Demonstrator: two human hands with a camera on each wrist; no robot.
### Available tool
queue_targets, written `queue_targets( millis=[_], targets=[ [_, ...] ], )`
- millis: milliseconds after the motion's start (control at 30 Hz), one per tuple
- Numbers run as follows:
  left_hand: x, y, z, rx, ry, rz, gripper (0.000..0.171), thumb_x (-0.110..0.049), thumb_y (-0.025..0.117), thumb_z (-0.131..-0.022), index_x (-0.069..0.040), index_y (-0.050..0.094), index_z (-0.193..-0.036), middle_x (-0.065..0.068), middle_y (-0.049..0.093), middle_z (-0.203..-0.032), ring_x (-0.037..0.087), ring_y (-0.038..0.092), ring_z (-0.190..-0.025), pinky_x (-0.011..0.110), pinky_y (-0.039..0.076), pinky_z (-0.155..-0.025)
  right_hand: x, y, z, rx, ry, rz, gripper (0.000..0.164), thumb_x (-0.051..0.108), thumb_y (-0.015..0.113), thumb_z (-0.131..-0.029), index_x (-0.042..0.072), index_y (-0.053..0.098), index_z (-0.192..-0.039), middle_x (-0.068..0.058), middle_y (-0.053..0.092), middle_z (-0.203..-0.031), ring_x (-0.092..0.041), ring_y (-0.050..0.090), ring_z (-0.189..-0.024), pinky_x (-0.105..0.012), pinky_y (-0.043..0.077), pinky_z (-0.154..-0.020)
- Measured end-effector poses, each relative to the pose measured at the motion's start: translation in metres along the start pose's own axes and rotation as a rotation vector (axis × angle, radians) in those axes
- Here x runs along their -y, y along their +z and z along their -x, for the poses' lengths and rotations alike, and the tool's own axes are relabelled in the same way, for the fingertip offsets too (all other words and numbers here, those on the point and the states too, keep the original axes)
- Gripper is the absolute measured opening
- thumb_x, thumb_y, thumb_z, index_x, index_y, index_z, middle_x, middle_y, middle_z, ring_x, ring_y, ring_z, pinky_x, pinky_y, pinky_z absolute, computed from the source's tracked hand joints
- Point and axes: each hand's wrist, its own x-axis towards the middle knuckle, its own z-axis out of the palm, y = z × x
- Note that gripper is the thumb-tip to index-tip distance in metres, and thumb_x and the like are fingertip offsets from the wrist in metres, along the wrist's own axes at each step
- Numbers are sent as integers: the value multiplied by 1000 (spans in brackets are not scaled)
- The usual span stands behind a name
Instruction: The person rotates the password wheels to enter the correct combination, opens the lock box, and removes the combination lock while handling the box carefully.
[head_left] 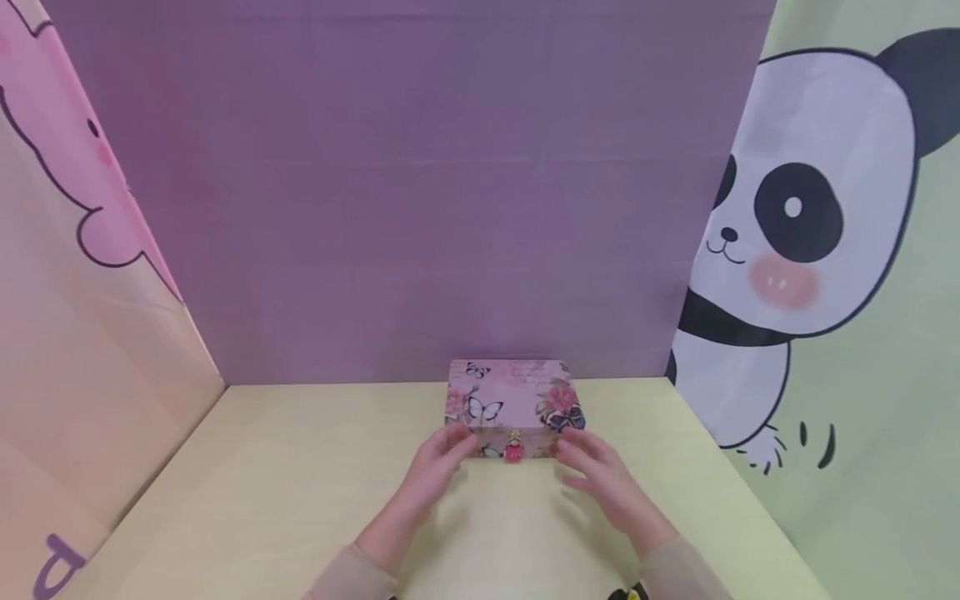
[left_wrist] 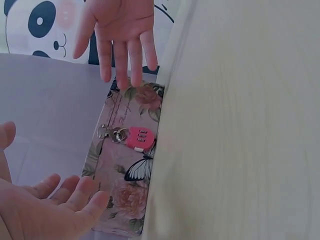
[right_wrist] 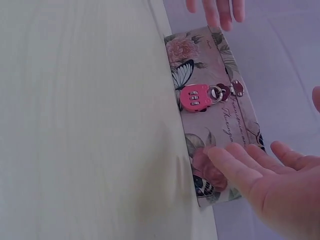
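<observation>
Pink rectangular box printed with roses and butterflies point(head_left: 517, 398), lid closed, stands at the lower centre of the head view on a pale wood-grain bench point(head_left: 300, 483). A reddish-pink three-dial padlock point(head_left: 513, 451) hangs at its metal clasp point(right_wrist: 237, 88). The left hand point(head_left: 438, 457) and right hand point(head_left: 597, 471) are apart, fingers extended near its front corners; whether they touch it cannot be told. This looks like reaching; gripping would call for both hands to press inward evenly.

Soft light casts faint shadows on the table point(head_left: 300, 475); wrist views look hazy.
</observation>
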Motion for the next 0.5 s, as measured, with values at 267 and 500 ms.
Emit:
queue_targets(
  millis=[267, 500],
  targets=[
    [8, 14, -4, -5, -91, 150, 63, -43, 59, -102, 8, 49, -140, 26, 56, -136, 41, 55, -123, 58, 44, -103, -9, 7, -7, 6, 25, -37, 62, 24, 60, -102, -8, 35, -149, -31, 46, -144, -49, 46, -132, -57, 44, -104],
    [10, 19, -5, 1, -139, 129, 65, -40, 61, -100, 8, 46, -142, 26, 56, -135, 46, 54, -123, 58, 45, -101, -13, 12, -11, 24, 29, -37, 59, 18, 59, -102, -9, 36, -148, -31, 43, -147, -49, 45, -132, -57, 43, -105]
  ],
)
